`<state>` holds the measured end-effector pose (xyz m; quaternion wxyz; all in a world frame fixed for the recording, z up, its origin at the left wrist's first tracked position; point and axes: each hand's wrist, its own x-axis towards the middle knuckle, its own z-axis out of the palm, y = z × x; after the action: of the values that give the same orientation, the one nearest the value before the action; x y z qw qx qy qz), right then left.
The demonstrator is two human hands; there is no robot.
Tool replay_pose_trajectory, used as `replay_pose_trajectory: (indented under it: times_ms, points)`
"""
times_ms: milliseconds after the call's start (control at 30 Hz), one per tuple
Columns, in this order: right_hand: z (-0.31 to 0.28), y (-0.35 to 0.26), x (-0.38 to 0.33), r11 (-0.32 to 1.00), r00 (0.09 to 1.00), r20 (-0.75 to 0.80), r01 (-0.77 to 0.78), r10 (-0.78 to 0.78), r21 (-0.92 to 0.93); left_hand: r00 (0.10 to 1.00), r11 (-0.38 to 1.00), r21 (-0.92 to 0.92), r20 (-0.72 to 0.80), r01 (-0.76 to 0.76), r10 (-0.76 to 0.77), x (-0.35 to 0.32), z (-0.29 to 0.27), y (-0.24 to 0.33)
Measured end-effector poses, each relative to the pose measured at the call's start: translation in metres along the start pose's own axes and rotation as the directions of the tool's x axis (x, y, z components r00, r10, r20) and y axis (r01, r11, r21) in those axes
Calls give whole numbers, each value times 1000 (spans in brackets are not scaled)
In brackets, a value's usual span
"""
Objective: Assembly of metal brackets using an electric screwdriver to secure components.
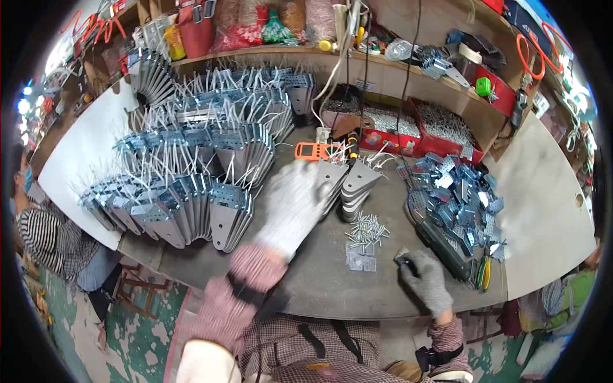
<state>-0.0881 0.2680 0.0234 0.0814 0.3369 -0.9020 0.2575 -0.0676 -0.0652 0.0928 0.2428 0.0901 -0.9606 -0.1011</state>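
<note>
My left hand (pixel 295 198), in a whitish glove, reaches across the bench to the left edge of a stack of grey tapered metal plates (pixel 331 175). Motion smears its fingers, so a grip cannot be made out. Just right of that stands a second stack of these plates (pixel 359 185), with white wires at its top. Near the front edge, my right hand (pixel 426 281) in a grey glove has its fingers curled together; whatever is at the fingertips is too small to name. Between the hands lie a pile of small silver rivets (pixel 368 230) and some clear flat squares (pixel 361 257).
Rows of wired metal plates (pixel 172 204) fill the left side. Blue metal brackets (pixel 456 198) are heaped at right, beside a black power tool (pixel 440 246) and yellow-green pliers (pixel 483 271). Red boxes of small parts (pixel 444 127) and an orange-framed device (pixel 317 150) sit behind.
</note>
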Motion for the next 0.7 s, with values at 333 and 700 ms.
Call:
replay_pose_trajectory:
  times_ms: [333, 700]
  points:
    - [16, 7, -14, 984, 982, 65, -179, 179, -13, 954, 993, -70, 293, 93, -68, 66, 14, -1]
    - [-37, -34, 20, 991, 999, 32, -38, 34, 127, 643, 801, -541, 523, -257, 559, -102, 25, 8]
